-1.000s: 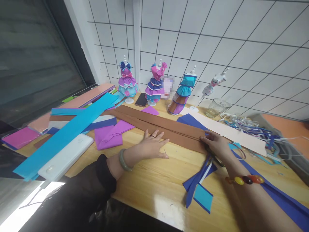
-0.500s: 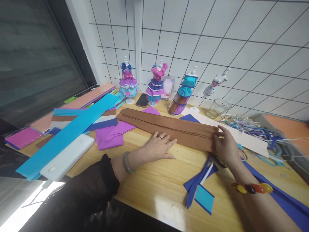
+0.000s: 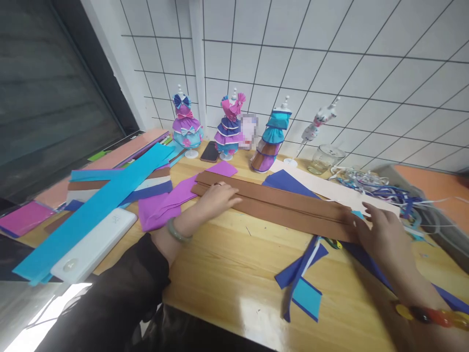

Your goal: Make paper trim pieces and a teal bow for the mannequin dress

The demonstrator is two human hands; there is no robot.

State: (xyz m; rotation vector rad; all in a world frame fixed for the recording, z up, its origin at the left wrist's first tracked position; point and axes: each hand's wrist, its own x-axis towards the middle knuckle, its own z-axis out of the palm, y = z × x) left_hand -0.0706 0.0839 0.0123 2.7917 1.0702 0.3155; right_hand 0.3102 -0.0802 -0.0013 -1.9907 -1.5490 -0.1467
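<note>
A long brown strip of folded fabric or paper (image 3: 282,203), creased along its length, lies across the table. My left hand (image 3: 216,198) rests flat on its left part, fingers stretched out. At the strip's right end is my right hand (image 3: 384,234), slightly blurred, with fingers apart; whether its fingertips touch the strip I cannot tell. Purple pieces (image 3: 161,210) lie by the strip's left end, and a dark blue piece (image 3: 289,182) is behind it. In front are crossed dark blue strips (image 3: 302,266) with a light blue square (image 3: 308,298). A yellow-and-black tool (image 3: 334,243) is partly hidden beneath the strip.
Three small dressed mannequins (image 3: 187,127) and a bare one (image 3: 318,124) line the wall. A phone (image 3: 210,151), a glass jar (image 3: 326,159) and tangled ribbons (image 3: 366,182) stand at the back. On the left are bright blue strips (image 3: 98,210) and a white power bank (image 3: 95,244).
The brown strip has shifted to the right. My left hand has slid left along it, while my right hand has moved right and its fingers have spread from their grip.
</note>
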